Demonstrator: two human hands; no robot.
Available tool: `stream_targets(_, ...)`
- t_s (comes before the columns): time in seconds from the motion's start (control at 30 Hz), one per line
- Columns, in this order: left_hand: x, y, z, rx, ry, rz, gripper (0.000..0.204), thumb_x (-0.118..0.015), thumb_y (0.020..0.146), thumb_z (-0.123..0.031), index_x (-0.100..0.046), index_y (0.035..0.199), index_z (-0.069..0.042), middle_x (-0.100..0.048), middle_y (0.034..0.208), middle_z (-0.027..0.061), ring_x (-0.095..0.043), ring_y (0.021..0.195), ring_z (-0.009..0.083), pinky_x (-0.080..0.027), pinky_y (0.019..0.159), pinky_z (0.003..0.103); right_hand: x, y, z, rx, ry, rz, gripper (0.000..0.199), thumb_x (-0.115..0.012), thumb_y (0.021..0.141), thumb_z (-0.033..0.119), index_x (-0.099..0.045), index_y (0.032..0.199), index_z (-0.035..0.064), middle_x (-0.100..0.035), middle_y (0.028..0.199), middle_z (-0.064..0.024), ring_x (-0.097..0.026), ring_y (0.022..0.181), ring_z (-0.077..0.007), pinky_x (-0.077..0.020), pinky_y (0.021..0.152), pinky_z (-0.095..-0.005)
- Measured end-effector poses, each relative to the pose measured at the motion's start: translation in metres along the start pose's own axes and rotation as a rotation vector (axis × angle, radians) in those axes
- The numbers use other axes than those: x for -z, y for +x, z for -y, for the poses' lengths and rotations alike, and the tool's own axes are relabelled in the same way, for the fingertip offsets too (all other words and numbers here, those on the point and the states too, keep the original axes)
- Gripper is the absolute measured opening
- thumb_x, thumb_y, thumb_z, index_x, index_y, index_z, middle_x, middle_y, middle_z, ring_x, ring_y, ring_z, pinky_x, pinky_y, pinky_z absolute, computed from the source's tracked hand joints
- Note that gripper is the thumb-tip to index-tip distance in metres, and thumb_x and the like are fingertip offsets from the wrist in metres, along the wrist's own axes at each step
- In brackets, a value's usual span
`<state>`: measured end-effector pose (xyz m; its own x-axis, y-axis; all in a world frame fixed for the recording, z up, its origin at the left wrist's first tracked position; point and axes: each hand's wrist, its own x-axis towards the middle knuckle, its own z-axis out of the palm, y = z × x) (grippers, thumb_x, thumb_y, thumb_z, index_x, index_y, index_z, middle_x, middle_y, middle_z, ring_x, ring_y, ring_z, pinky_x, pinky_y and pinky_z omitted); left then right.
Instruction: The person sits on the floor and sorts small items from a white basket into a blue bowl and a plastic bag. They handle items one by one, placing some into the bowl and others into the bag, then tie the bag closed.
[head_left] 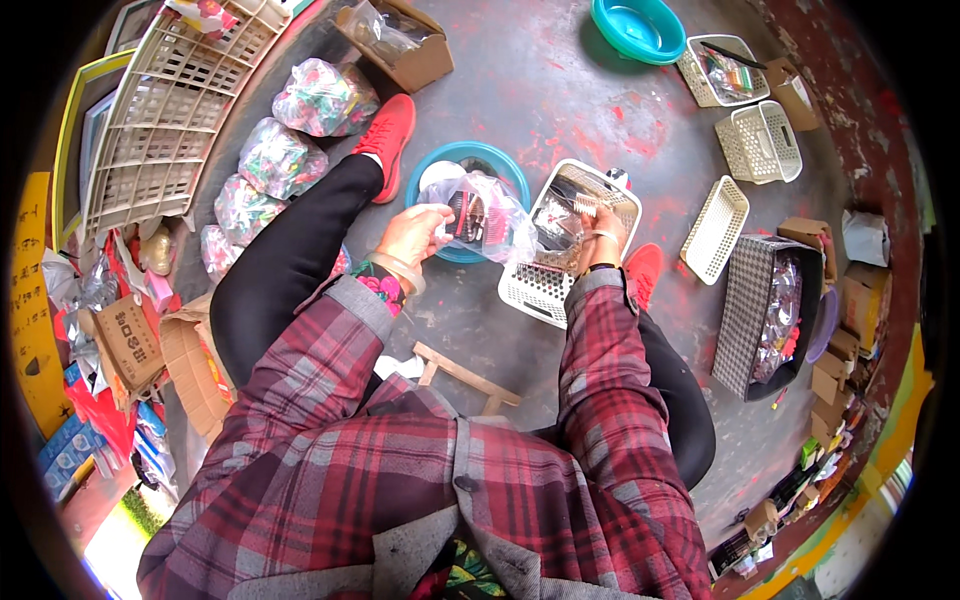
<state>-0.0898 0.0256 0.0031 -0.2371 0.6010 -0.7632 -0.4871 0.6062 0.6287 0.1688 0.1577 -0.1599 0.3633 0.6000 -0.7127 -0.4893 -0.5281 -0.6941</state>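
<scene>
My left hand (412, 236) pinches the edge of a clear plastic bag (512, 232). Dark and reddish comb-like pieces (470, 215) show through the bag, which hangs over the near side of a blue round basin (517, 175). My right hand (603, 238) is over a white perforated basket (545, 308), its fingers closed on a small pale comb (585, 204). Beneath that hand, dark items in clear wrapping (556, 222) lie in the basket. A white round object (440, 174) sits inside the basin.
Several stuffed clear bags (283, 158) line the floor at left, near an open cardboard box (420, 62). White baskets (716, 230), a teal basin (640, 28) and a checkered bin (745, 318) stand at right. A wooden stool frame (468, 374) lies between my legs.
</scene>
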Motion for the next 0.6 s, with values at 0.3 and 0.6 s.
stream_targets(0.3, 0.003, 0.003, 0.001, 0.009, -0.005, 0.005, 0.022, -0.049, 0.08, -0.018, -0.054, 0.097, -0.005, -0.057, 0.092, 0.0045, -0.054, 0.069, 0.0107, -0.042, 0.065, 0.023, -0.001, -0.014, -0.016, -0.249, 0.07, 0.088, 0.025, -0.051, 0.077, 0.002, -0.041, 0.098, -0.0055, -0.042, 0.095, -0.0147, -0.049, 0.077, -0.0257, -0.0505, 0.07, -0.0324)
stream_targets(0.6, 0.003, 0.0, -0.002, 0.012, 0.016, 0.033, 0.021, -0.048, 0.08, -0.017, -0.053, 0.097, -0.005, -0.057, 0.093, 0.0041, -0.054, 0.069, 0.0106, -0.041, 0.065, 0.022, -0.017, 0.027, -0.055, -0.33, 0.297, 0.042, 0.026, -0.057, 0.077, 0.016, -0.042, 0.095, 0.0039, -0.045, 0.088, -0.0113, -0.048, 0.077, -0.0235, -0.0448, 0.066, -0.0324)
